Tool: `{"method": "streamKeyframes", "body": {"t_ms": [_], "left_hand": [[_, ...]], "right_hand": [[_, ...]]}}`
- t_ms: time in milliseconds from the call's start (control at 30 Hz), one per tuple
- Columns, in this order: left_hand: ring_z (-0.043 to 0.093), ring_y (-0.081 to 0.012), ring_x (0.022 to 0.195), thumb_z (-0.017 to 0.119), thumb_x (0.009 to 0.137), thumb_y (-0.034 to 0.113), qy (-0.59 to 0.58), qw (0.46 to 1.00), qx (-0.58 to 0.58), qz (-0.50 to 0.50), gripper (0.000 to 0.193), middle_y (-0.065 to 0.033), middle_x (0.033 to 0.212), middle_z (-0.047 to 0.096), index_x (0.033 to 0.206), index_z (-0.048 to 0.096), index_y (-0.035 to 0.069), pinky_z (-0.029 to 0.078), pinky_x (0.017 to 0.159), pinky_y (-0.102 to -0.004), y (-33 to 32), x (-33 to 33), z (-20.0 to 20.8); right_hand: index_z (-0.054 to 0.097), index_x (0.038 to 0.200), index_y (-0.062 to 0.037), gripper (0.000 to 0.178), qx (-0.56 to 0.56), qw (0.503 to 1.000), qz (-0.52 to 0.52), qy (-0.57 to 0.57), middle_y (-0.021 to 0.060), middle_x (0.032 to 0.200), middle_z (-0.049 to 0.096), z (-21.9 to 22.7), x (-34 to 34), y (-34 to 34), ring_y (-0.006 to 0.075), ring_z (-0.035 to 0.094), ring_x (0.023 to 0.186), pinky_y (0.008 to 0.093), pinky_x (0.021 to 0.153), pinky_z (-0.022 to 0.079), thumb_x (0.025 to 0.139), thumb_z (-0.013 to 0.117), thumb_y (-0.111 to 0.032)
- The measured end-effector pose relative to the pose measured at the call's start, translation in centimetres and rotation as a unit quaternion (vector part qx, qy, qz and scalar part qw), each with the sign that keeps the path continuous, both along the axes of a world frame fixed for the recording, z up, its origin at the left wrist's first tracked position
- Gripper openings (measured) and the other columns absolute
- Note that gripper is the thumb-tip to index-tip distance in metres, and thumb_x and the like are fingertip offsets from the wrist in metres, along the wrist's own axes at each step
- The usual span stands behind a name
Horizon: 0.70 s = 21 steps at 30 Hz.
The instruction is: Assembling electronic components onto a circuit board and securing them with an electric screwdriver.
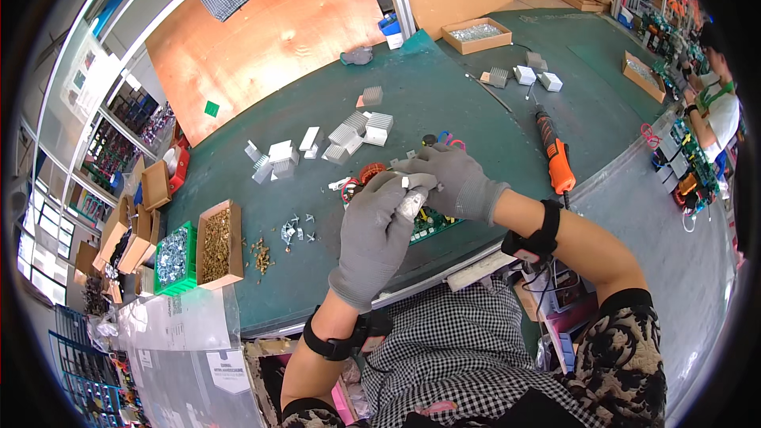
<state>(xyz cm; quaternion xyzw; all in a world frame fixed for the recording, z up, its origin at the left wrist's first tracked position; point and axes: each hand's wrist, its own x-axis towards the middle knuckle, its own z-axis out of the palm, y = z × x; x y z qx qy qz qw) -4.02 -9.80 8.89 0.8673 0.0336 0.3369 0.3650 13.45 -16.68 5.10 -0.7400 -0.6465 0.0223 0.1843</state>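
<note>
My left hand (372,230), in a grey glove, is closed round a small whitish-silver piece (411,204) with a crumpled look, whose kind I cannot make out. Right beside it my right hand (458,181), gloved too, has its fingers bent and drawn together near the left fingertips; whatever they grip is hidden. Both hands are over a green circuit board (432,223) at the table's near edge. A copper-coloured coil (371,171) shows on the board behind the left hand, and the hands cover much of the rest.
Several finned metal heat sinks (346,133) stand beyond the hands. An orange electric screwdriver (560,165) lies to the right. At left are loose clips (292,228), brass-coloured parts (261,255), a cardboard box (239,239) and a green bin (190,257). Another person (717,115) works at far right.
</note>
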Motion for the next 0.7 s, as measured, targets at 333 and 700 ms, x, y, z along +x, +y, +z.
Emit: {"method": "streamKeyframes", "body": {"t_ms": [333,700], "left_hand": [[0.064,-0.0210,0.090,0.061,0.095,0.014,0.054,0.993,-0.054,0.090,0.026,-0.0134,0.097,0.067,0.117,0.066,0.001,0.051,0.082,-0.0326,4.1,2.2,-3.5],[0.060,-0.0342,0.112,0.074,0.082,0.022,0.196,0.959,0.153,0.133,0.053,-0.0141,0.114,0.067,0.131,0.057,0.009,0.047,0.097,-0.0453,6.0,3.9,-8.3]], "right_hand": [[0.061,0.130,-0.0226,0.051,-0.023,0.994,0.020,-0.105,0.0031,0.115,0.062,-2.8,1.3,1.3,0.0254,0.055,0.116,0.0420,0.105,0.040,0.082,0.075,-0.033],[0.063,0.126,-0.0212,0.043,-0.085,0.994,0.011,-0.074,0.0070,0.124,0.062,-3.6,2.5,1.7,0.0268,0.052,0.126,0.0435,0.110,0.034,0.085,0.070,-0.034]]}}
